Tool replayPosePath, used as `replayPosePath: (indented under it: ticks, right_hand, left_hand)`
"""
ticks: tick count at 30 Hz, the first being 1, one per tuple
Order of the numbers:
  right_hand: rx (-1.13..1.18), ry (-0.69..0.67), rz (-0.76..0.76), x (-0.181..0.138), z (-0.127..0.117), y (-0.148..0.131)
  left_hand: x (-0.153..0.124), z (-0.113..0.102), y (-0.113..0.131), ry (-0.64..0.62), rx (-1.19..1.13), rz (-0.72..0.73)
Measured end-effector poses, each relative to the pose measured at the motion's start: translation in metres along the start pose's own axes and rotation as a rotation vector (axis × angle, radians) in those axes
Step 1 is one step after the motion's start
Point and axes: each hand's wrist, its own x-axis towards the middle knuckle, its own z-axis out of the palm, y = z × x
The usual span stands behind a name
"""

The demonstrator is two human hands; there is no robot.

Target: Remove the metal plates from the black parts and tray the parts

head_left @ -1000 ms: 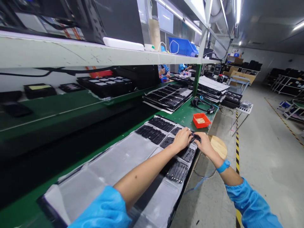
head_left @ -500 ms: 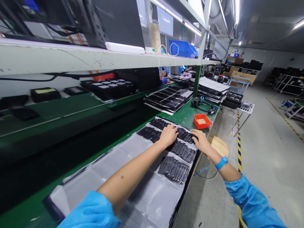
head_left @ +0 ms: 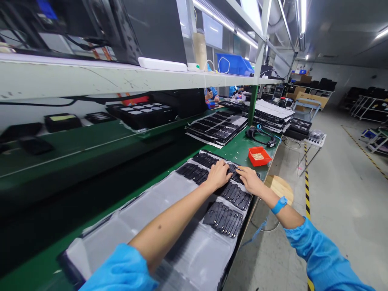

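Observation:
A long tray [head_left: 169,190] with whitish lined compartments lies along the green bench. Rows of thin, flat black parts with rounded ends [head_left: 223,219] lean overlapped in its right and far compartments; their exact kind is unclear. At the far right compartment, my left hand [head_left: 218,176] rests over the row of black parts, thumb apart from the fingers, some fingertips hidden. From the tray's right edge, my right hand [head_left: 250,180] reaches in with fingers stretched onto the same row. Neither hand lifts a part.
Beyond the tray stand a red bin [head_left: 259,156] of small pale pieces, a black headband-like device [head_left: 261,136] and stacked filled trays [head_left: 216,125]. A shelf beam [head_left: 121,83] crosses above the bench. A round wooden stool [head_left: 279,188] stands at right. Other people work farther back.
My right hand has moved left and inward over the far row of black parts, closer to my left hand. My left hand has shifted slightly right. The view has moved a little.

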Motion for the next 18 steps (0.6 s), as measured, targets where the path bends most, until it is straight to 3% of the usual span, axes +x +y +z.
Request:
replayPosePath:
  ticks: [7, 14, 18]
  right_hand:
    - [-0.011, 0.004, -0.023, -0.026, -0.012, 0.007]
    - [-0.016, 0.056, 0.006, -0.034, -0.013, 0.018]
    - [-0.026, 0.038, -0.003, -0.029, -0.006, 0.014]
  left_hand:
    - [-0.003, -0.012, -0.009, 0.003, -0.038, 0.002]
    - [-0.04, -0.051, -0.064, 0.017, -0.032, -0.084]
    - [-0.067, -0.059, -0.084, -0.004, -0.016, -0.107]
